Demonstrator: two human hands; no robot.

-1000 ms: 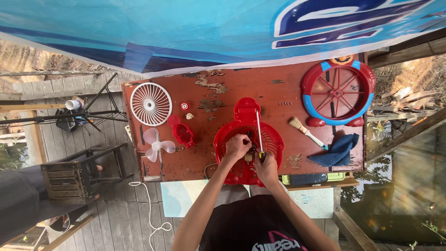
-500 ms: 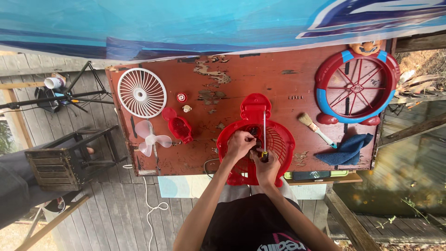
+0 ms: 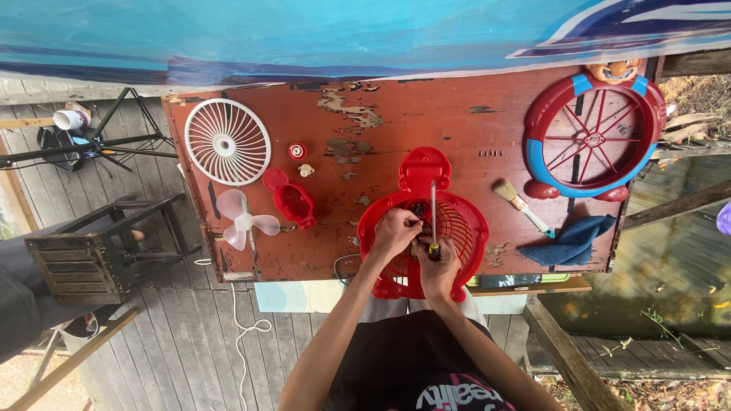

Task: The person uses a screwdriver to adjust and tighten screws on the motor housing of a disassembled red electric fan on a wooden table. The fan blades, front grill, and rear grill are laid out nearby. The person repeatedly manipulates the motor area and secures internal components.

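A red round fan housing (image 3: 463,222) with a grille lies on the worn red table (image 3: 396,114) at its near edge. My left hand (image 3: 394,230) pinches a small dark part at the housing's centre. My right hand (image 3: 438,268) grips a screwdriver (image 3: 433,207) by its yellow-and-black handle, its shaft lying across the housing and pointing away from me. Both hands touch each other over the grille.
On the table lie a white fan grille (image 3: 227,141), a pale fan blade (image 3: 244,220), a small red part (image 3: 293,202), a brush (image 3: 522,206), a blue cloth (image 3: 571,240) and a red-and-blue round frame (image 3: 594,137). A dark stool (image 3: 99,251) stands left.
The view has shifted, so the table sits more to the right and lower in frame. My hands stay on the red housing with the screwdriver, barely changed.
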